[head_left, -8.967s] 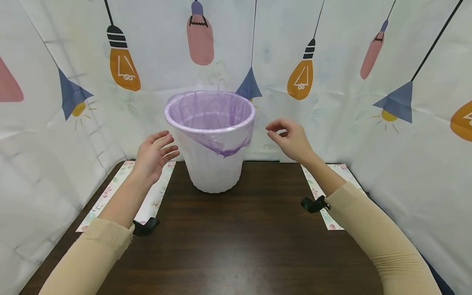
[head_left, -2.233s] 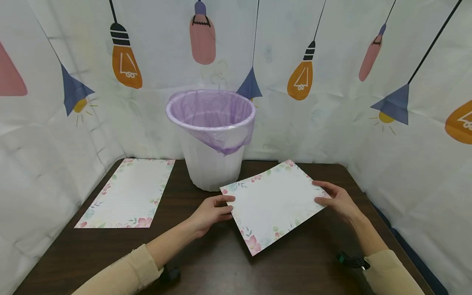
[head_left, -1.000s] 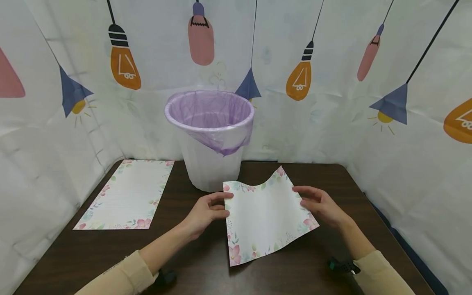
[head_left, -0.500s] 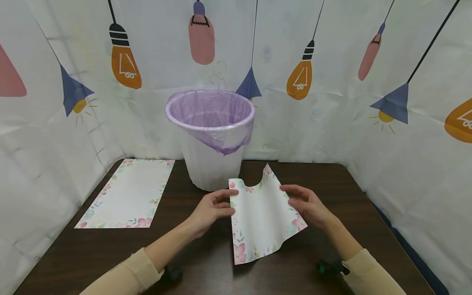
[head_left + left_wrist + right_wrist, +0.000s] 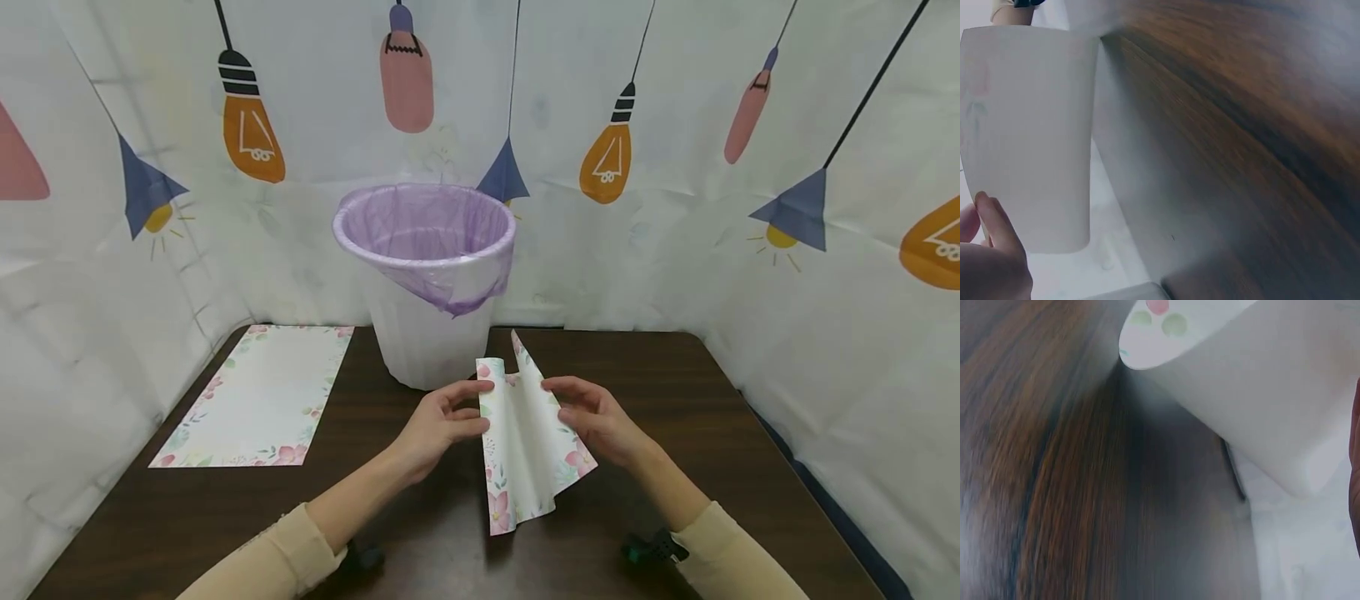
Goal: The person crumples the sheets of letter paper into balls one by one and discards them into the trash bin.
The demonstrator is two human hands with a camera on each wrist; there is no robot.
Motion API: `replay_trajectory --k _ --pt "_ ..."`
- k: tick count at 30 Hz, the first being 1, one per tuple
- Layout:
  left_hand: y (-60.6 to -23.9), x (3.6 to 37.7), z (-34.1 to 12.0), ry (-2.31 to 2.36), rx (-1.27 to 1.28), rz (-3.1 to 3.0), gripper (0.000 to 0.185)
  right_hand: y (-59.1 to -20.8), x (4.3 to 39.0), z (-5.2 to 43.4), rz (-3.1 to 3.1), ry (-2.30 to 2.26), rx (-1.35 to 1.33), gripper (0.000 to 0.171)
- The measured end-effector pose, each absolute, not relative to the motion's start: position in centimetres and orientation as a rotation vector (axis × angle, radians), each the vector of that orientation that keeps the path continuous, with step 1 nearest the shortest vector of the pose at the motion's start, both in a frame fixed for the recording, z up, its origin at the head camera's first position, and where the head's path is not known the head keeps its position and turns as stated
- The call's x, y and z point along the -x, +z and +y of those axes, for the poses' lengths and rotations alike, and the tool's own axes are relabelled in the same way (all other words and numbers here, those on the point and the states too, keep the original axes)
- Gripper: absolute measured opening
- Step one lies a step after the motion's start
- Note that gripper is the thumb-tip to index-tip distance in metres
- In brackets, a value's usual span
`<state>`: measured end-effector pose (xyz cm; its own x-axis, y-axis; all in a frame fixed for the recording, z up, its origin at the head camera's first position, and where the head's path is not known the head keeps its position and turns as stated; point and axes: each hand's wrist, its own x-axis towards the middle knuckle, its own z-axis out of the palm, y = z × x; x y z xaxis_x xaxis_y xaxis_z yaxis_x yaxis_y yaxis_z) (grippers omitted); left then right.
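Observation:
A sheet of flower-bordered paper (image 5: pixel 525 450) is bent into upright folds between my two hands, just in front of the bin. My left hand (image 5: pixel 438 429) pinches its left edge between thumb and fingers. On the other side, my right hand (image 5: pixel 600 421) pinches the right edge. The left wrist view shows the plain back of the paper (image 5: pixel 1035 144) curving down to the table, with fingertips at its edge. In the right wrist view the paper (image 5: pixel 1260 387) bulges outward, and only a sliver of the right hand (image 5: pixel 1355 469) shows.
A white bin (image 5: pixel 427 333) with a purple liner bag (image 5: pixel 465 292) stands at the back of the dark wooden table (image 5: pixel 675 392). A second flower-bordered sheet (image 5: pixel 258 400) lies flat at the left. A patterned white cloth (image 5: pixel 675 250) hangs behind the table.
The right-hand sheet was lifted off the table and brought to the middle. Over the last second my right hand has moved left, and the paper has bent from a shallow curve into tight folds.

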<state>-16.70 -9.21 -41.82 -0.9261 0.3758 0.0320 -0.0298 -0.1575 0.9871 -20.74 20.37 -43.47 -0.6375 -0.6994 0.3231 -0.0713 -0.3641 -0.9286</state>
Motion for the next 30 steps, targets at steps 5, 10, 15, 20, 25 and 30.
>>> replay_trajectory --k 5,10,15,20,25,30 --pt "-41.6 16.6 -8.7 2.217 -0.349 1.799 0.055 -43.1 20.5 18.8 1.376 -2.050 1.064 0.047" --pt "-41.7 16.4 -8.2 2.234 -0.331 1.772 0.055 -43.2 20.4 17.8 1.320 -2.051 1.073 0.046" --pt "-41.7 16.4 -7.8 2.243 -0.330 1.751 0.055 -43.4 20.4 17.2 1.323 -2.059 1.061 0.046" --pt "-41.7 16.5 -7.6 2.264 -0.350 1.733 0.055 -43.6 20.4 16.7 1.335 -2.058 1.035 0.046" --pt "-41.7 16.6 -7.5 2.278 -0.353 1.714 0.053 -43.7 20.3 16.5 1.319 -2.053 1.006 0.044" --pt "-41.8 16.6 -7.4 2.293 -0.333 1.701 0.051 -43.7 20.3 16.3 1.330 -2.031 1.034 0.040"
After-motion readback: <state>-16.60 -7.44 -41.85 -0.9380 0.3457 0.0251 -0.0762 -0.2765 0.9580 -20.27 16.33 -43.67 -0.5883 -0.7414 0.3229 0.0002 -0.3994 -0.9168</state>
